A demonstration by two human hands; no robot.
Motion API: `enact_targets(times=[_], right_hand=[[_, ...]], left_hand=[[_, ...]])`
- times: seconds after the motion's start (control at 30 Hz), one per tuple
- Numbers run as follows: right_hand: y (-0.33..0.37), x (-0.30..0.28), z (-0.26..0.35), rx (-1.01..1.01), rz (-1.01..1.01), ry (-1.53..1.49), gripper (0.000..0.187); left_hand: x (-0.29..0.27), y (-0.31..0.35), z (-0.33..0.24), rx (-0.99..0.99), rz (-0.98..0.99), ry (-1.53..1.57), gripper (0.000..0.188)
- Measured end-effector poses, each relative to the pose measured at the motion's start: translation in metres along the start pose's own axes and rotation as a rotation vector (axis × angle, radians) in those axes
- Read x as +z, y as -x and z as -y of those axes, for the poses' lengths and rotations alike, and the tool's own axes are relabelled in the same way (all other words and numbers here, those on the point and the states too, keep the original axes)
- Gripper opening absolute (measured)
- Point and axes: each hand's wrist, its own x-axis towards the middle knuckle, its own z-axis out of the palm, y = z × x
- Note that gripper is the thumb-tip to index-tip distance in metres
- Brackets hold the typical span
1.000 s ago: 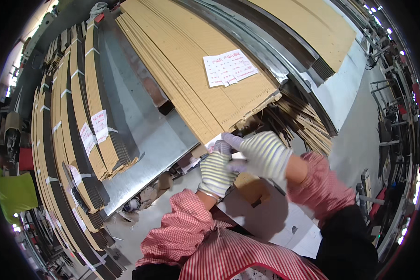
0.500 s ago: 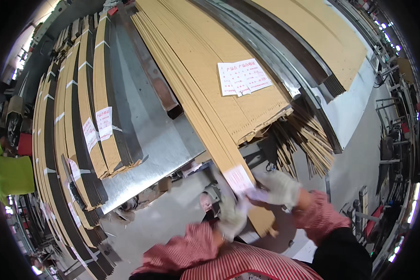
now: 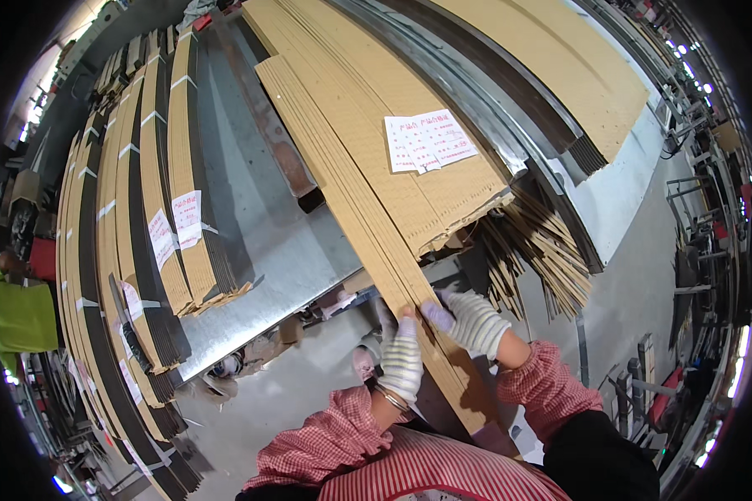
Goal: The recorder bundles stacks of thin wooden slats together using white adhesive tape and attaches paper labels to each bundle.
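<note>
A long narrow stack of tan cardboard strips [image 3: 351, 196] slants from the table toward my body, its near end past the table edge. My left hand [image 3: 402, 363], in a striped knit glove, grips the stack's left side with the thumb on top. On the opposite side my right hand [image 3: 475, 324], gloved alike, closes round the edge, thumb pressed on top. The fingers beneath the stack are hidden. Right beside it lies a wide cardboard-covered pile [image 3: 376, 108] bearing white paper labels with red print [image 3: 430, 142].
Strapped bundles of dark, cardboard-faced strips [image 3: 196, 167] stand at the left on the metal table [image 3: 251, 250]. A rusty steel bar [image 3: 263, 125] lies between them and the stack. Thin loose strips [image 3: 543, 250] jut out below the wide pile. A person in a yellow-green top [image 3: 21, 313] is at far left.
The narrow stack has slid toward me, and its far end now shows on the pile. The label held over its near part is no longer visible. Both hands now grip the stack's sides.
</note>
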Motion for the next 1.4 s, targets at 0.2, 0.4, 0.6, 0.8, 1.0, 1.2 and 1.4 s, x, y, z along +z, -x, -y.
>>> enact_targets(times=[0.2,0.4,0.6,0.8,1.0,1.2,1.4], right_hand=[[-0.014,0.007,0.006,-0.087,-0.158,0.067,0.05],[0.021,-0.037,0.002,-0.094,-0.142,-0.364,0.046],[0.013,-0.099,0.081,-0.797,0.433,-0.485,0.071],[-0.038,-0.121,0.014,-0.497,0.4,-0.103,0.045],[-0.105,0.034,-0.117,-0.249,0.605,-0.801,0.059],[-0.049,0.013,-0.026,0.049,0.07,-0.89,0.082],[-0.004,0.05,0.035,-0.082,-0.411,0.161,0.094]], left_hand=[[0.01,0.02,0.001,0.018,0.067,0.032,0.076],[-0.025,0.041,-0.023,0.054,0.076,-0.206,0.06],[-0.004,0.07,-0.162,0.318,0.199,-0.04,0.028],[-0.067,0.03,-0.105,-0.044,0.091,-0.306,0.013],[-0.063,-0.047,0.02,-0.157,0.357,-0.111,0.028],[-0.086,-0.05,0.032,-0.371,0.422,-0.044,0.042],[-0.085,-0.03,-0.015,-0.099,0.143,-0.267,0.039]])
